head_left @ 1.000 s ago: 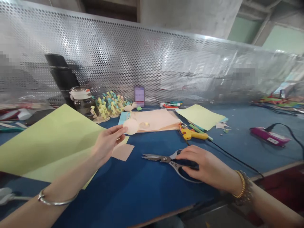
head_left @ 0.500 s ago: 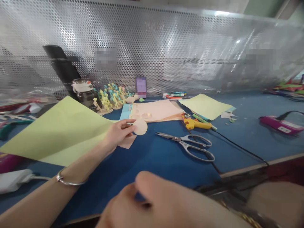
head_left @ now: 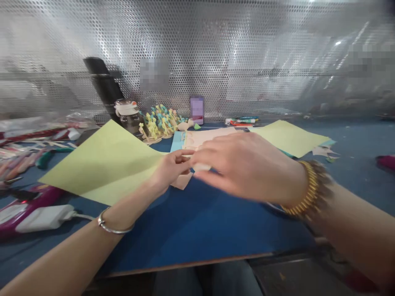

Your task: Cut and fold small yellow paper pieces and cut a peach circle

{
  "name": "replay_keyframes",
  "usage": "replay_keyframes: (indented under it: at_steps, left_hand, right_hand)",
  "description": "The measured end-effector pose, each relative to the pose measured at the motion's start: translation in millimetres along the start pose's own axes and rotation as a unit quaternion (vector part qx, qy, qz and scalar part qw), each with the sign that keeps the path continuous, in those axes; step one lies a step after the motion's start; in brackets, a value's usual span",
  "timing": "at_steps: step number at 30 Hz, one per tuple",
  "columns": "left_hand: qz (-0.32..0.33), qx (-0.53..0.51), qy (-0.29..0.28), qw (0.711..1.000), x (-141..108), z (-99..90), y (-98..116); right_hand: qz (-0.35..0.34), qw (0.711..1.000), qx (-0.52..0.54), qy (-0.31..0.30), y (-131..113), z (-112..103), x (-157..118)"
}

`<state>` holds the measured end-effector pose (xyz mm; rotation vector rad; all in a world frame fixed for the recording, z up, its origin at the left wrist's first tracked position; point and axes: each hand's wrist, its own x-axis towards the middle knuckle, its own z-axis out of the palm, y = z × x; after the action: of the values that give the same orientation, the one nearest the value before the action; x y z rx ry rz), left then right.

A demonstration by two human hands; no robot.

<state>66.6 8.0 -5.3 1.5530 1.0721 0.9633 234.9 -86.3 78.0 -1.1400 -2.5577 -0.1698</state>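
Over the middle of the blue table my two hands meet at a small cream paper circle (head_left: 202, 167). My left hand (head_left: 173, 166), with a silver bangle on the wrist, pinches it at its left edge. From the right my right hand (head_left: 243, 164) reaches across, its fingers over the circle and its thumb below, slightly blurred; the circle shows between them. Just under my left fingertips lies a pink paper scrap (head_left: 182, 181). A large yellow-green sheet (head_left: 108, 164) spreads beside my left hand. My right hand covers most of the scissors.
Pink sheets (head_left: 212, 135) lie behind the hands, a yellow-green stack (head_left: 286, 137) to the right. Small paper figures (head_left: 160, 121), a bottle (head_left: 128, 117), a phone (head_left: 196, 110) and pens (head_left: 242, 121) line the perforated metal panel (head_left: 216, 53). A white plug (head_left: 46, 218) sits at left.
My right hand has moved from the lower front up to the paper circle, now covering the scissors and yellow glue gun. My left hand keeps its pinch. The view has turned slightly left.
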Motion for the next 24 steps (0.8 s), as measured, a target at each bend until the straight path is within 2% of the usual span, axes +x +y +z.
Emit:
replay_keyframes:
  at_steps: [3, 6, 8, 11, 12, 14, 16, 18, 20, 24]
  left_hand:
    - [-0.005, 0.007, -0.036, 0.999, -4.7, 3.0, 0.5]
    - [0.000, 0.044, -0.068, 0.997, -5.2, -0.3, 4.0]
    - [0.020, 0.077, -0.094, 0.992, -2.1, -10.7, 9.3]
    - [0.083, 0.175, -0.050, 0.980, 6.0, -37.2, 16.7]
    - [0.090, 0.214, -0.051, 0.971, 8.6, -46.7, 17.7]
    - [0.067, 0.306, -0.089, 0.945, 12.4, -62.6, 16.9]
    - [0.043, 0.377, -0.160, 0.912, 14.2, -72.0, 13.7]
    - [0.035, 0.408, -0.205, 0.889, 14.9, -75.6, 9.8]
    - [0.032, 0.417, -0.214, 0.883, 15.8, -76.5, 6.5]
    - [0.034, 0.438, -0.170, 0.882, 20.3, -79.1, 0.4]
  right_hand:
    - [0.054, 0.993, 0.095, 0.034, 53.0, 29.6, 11.4]
    - [0.133, 0.936, 0.324, -0.003, 85.2, 64.1, 11.8]
    - [0.156, 0.906, 0.392, -0.019, 90.3, 76.1, 6.5]
    - [0.176, 0.886, 0.424, -0.063, 85.0, 78.7, -2.3]
    - [0.176, 0.884, 0.425, -0.084, 82.6, 78.0, -4.2]
    - [0.172, 0.890, 0.406, -0.115, 79.2, 77.6, -6.4]
    - [0.171, 0.911, 0.359, -0.113, 78.5, 79.1, -6.9]
    - [0.174, 0.930, 0.307, -0.100, 79.8, 80.9, -7.1]
    - [0.177, 0.939, 0.277, -0.099, 82.1, 81.2, -7.5]
    - [0.181, 0.952, 0.220, -0.111, 86.3, 76.6, -9.0]
